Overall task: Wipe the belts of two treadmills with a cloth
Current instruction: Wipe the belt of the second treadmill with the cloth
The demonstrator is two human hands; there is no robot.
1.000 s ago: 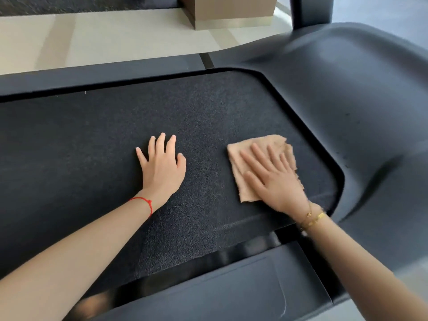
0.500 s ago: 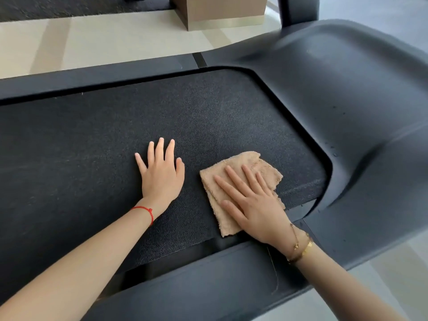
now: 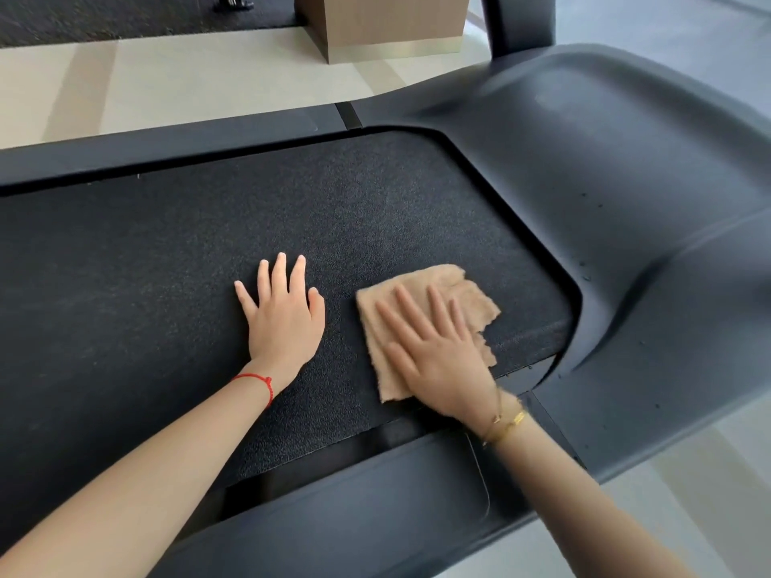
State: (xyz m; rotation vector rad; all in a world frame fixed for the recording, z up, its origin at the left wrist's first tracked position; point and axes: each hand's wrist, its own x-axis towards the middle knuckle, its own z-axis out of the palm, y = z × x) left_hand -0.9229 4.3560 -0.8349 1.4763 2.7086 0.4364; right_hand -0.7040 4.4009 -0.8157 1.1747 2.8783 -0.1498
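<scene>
**On the treadmill belt**

The black, grainy treadmill belt (image 3: 167, 252) runs across in front of me, framed by smooth dark side rails (image 3: 167, 148) and a moulded cover (image 3: 626, 181) at its right end. A tan cloth (image 3: 425, 292) lies flat on it near that end, under the flat right hand (image 3: 438, 356). The left hand (image 3: 283, 314) rests palm-down just beside the cloth, on bare belt

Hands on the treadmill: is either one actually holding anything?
Neither grips anything. The right hand presses flat on the tan cloth's middle; the left hand rests on the belt.
</scene>
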